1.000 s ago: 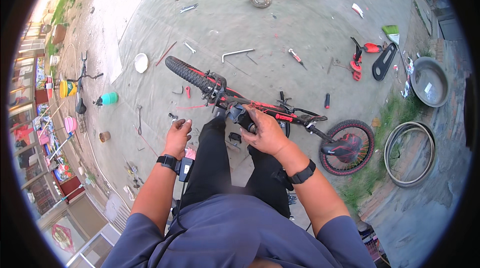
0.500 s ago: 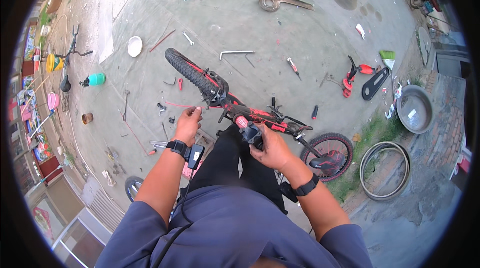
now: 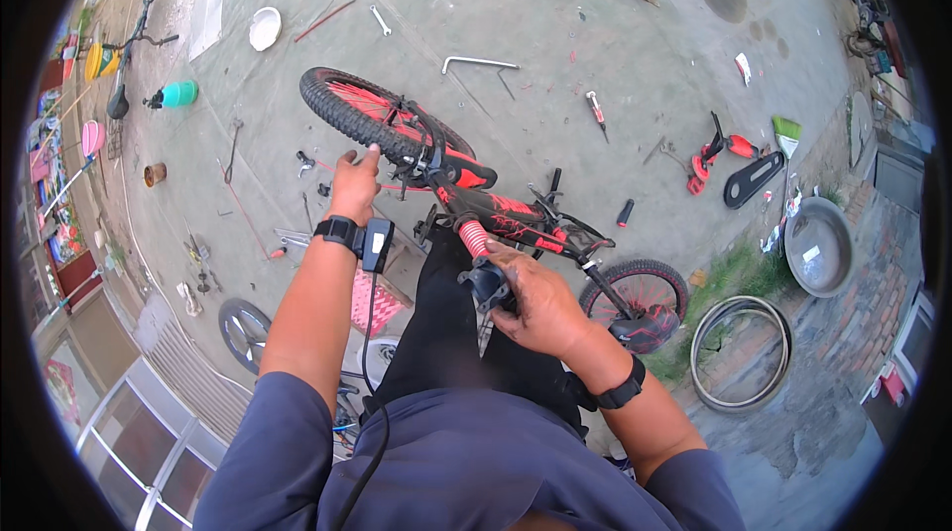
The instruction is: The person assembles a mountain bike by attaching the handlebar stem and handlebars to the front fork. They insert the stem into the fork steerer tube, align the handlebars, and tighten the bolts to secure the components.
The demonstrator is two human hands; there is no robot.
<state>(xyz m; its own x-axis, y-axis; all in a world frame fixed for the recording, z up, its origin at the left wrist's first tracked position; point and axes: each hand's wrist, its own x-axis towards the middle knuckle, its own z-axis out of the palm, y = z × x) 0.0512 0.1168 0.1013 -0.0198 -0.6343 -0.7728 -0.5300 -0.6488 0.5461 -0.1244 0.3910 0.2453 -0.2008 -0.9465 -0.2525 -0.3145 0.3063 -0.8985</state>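
Black-and-red kids' bike (image 3: 516, 219) just in front of the person's legs on a grey-green floor, front wheel upper L, saddle (image 3: 647, 330) lower R; can't tell if it's propped. R hand (image 3: 540, 301) is wrapped around a black stem clamp (image 3: 483, 285) above a red ribbed sleeve (image 3: 474, 238). L hand (image 3: 354, 189) is at the knobby front tyre (image 3: 335, 119), fingers partly curled — can't tell if they grip or only touch.

Handling, as a judgement: frame prob. stiff and fairly heavy; tyre rubbery w/ good grip, but prone to swing at the steering. Clamp looks hard, maybe slick if greasy — best held around its body. Ribbed sleeve prob. gives under pressure, so lift by the frame tube instead.
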